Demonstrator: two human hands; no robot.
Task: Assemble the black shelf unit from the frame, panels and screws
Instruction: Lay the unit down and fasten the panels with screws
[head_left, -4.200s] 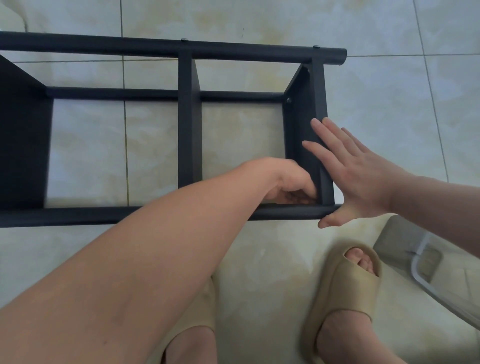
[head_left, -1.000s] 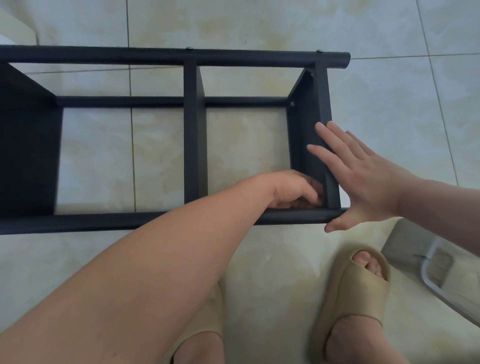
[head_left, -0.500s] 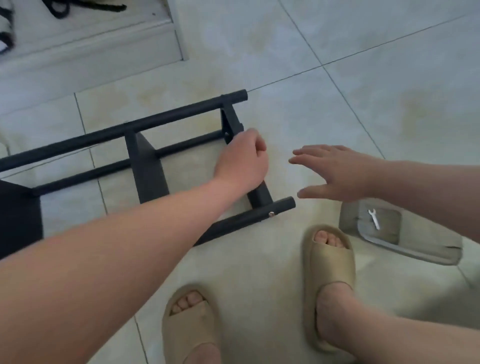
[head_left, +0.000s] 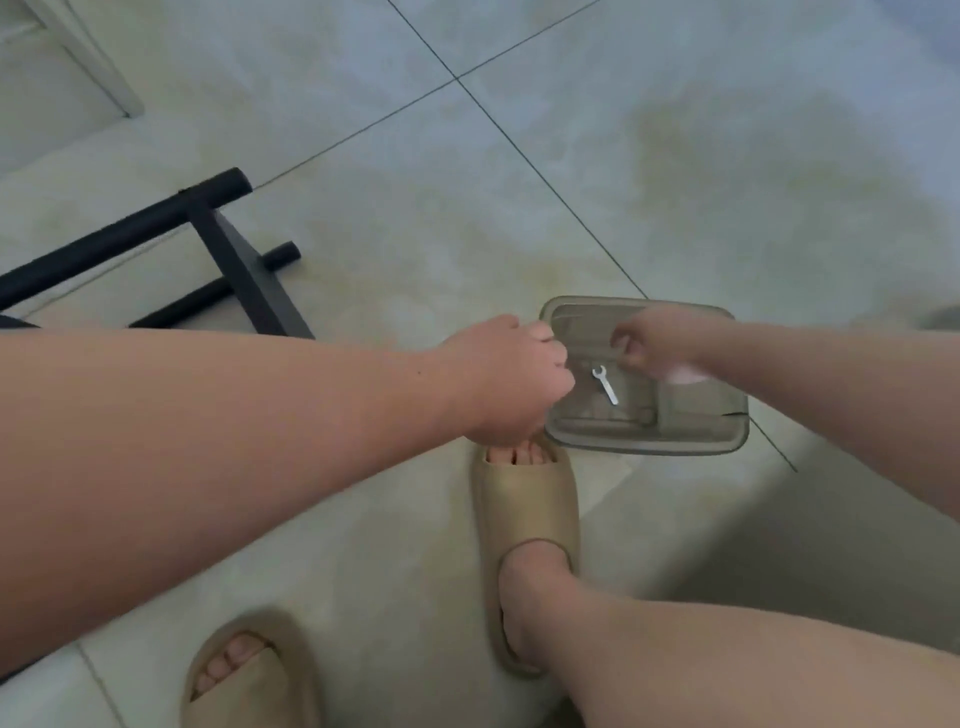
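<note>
The black shelf unit (head_left: 228, 260) lies on its side on the tiled floor at the left, only its right end showing. A grey translucent plastic tray (head_left: 675, 431) sits on the floor at centre right, with a small silver wrench (head_left: 605, 385) lying inside it. My left hand (head_left: 511, 382) is curled into a fist at the tray's left rim; whether it holds anything is hidden. My right hand (head_left: 654, 343) hovers over the tray's far part with fingers curled down, just right of the wrench, and the blur hides any object in it.
My two feet in tan slide sandals (head_left: 524, 535) stand on the floor, the right one just below the tray. A white furniture edge (head_left: 88, 57) shows at the top left. Bare floor tiles stretch to the upper right.
Both hands have left the shelf's end panel and moved right to the tray. My view has swung right, so the shelf now sits at the left edge.
</note>
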